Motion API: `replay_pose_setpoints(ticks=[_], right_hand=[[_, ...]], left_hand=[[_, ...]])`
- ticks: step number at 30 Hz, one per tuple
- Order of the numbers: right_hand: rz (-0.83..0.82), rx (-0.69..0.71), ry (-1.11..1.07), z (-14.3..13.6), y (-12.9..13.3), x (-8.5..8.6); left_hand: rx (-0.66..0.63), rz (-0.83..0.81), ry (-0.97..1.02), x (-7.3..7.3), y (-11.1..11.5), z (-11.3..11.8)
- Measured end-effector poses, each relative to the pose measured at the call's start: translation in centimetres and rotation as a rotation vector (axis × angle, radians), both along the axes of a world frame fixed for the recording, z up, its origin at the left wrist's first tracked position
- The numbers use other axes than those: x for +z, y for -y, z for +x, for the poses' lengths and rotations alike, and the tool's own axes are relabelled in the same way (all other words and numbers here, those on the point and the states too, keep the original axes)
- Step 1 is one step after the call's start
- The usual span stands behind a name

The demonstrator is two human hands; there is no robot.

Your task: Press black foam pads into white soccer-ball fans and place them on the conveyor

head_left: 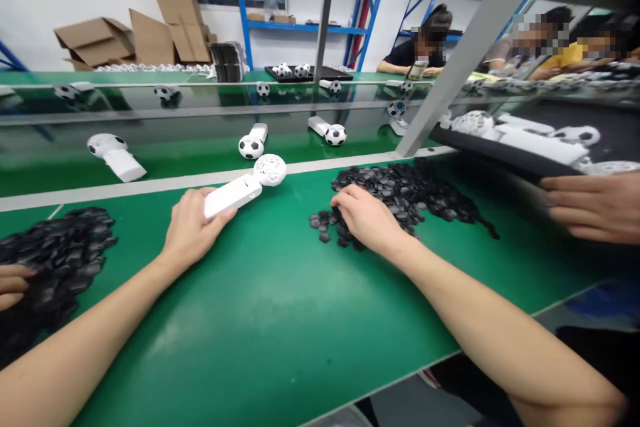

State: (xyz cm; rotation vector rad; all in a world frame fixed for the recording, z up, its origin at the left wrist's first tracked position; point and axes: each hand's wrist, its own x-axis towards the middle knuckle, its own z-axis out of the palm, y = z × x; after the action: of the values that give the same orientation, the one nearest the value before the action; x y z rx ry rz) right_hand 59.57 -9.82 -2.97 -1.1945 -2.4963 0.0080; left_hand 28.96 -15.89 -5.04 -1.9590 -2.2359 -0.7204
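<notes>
My left hand (pixel 193 227) is closed around the handle of a white handheld fan (pixel 234 197), held just above the green tabletop. Its round head (pixel 270 170) is plain white with openwork and points away to the right. My right hand (pixel 367 217) reaches down at the near left edge of a pile of small black pentagon pieces (pixel 390 190). Its fingers are bent together, and whatever lies between the fingertips is hidden. Several loose black pieces (pixel 324 227) lie left of those fingers.
Beyond a pale rail, fans with black-and-white football heads (pixel 336 135) lie on a green belt (pixel 200 147). At left another person's fingers (pixel 15 283) touch a second black pile (pixel 75 253). At right another person's hand (pixel 600 207) is beside a black tray (pixel 515 153). A grey post (pixel 470 60) slants between.
</notes>
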Motion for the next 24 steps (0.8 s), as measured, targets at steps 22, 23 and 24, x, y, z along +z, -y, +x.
replay_pose_setpoints(ticks=[22,23,24], right_hand=[[0.153,0.277,0.295,-2.4,1.0,-0.9],[0.155,0.273,0.287,-2.4,0.9,-1.1],[0.152,0.270,0.272,-2.2,0.8,-1.4]], left_hand=[[-0.177,-0.271,0.014,3.9,-3.0,5.8],[-0.177,-0.282,-0.019,3.8,-3.7,6.3],[-0.174,-0.292,-0.051,3.7,-4.3,6.5]])
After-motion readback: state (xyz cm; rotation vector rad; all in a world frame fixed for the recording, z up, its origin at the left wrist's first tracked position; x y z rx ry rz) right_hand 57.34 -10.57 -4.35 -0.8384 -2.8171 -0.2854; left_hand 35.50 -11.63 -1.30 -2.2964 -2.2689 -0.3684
